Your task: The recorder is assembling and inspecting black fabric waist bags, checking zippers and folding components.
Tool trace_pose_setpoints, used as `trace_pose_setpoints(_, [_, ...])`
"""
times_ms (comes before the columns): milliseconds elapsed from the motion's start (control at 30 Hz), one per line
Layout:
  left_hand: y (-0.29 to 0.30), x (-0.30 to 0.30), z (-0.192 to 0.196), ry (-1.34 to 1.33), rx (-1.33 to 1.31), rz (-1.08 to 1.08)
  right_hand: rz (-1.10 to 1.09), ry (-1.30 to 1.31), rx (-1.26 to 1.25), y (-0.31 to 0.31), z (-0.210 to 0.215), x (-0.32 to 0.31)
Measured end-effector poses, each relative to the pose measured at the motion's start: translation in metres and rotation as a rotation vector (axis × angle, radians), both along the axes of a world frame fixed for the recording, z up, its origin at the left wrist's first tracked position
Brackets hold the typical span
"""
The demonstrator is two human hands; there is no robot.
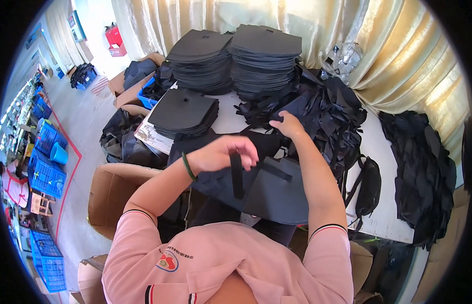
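Pink shirt cloth [210, 278] filled the bottom of the frame, below a white table [390, 207] bearing a black fabric heap [322, 111] right of centre, tall stacks of dark panels [266, 63] at upper centre. Just below centre lay a flat dark panel [276, 195]. Left of it the left hand [228, 153] was curled on a hanging black strap [237, 177]; the right hand [289, 125], fingers apart, was at the heap's lower-left edge, contact unclear.

A pink, stripe-cuffed shirt [215, 248] and a dark green bangle [188, 165] are worn.
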State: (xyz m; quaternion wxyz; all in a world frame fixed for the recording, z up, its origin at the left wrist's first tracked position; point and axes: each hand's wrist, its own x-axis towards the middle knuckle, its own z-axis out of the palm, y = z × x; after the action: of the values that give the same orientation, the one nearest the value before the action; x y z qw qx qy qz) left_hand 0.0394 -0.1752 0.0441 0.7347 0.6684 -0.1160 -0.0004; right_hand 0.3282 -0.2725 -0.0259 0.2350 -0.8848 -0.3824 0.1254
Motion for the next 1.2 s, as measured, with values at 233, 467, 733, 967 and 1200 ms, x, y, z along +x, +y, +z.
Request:
trace_pose_setpoints(233, [0.007, -0.035, -0.006, 0.154, 0.188, -0.277, 0.174, -0.080, -0.308, 0.014, -0.040, -0.011])
trace_pose_setpoints(467, [0.077, -0.046, 0.021, 0.095, 0.515, -0.429, 0.204, -0.212, -0.222, 0.014, -0.012, -0.037])
trace_pose_setpoints(733, [0.051, -0.027, 0.013, 0.291, 1.334, -0.521, 0.441, -0.188, -0.100, 0.046, -0.078, -0.051])
trace_pose_setpoints(967, [0.060, 0.004, -0.044, -0.166, 1.114, 0.495, 0.562, -0.446, -0.039, 0.052, -0.028, -0.084])
trace_pose_setpoints(1200, [0.060, 0.019, -0.061, 0.005, 1.014, 0.641, 0.716, -0.518, 0.037, 0.005, 0.083, -0.118])
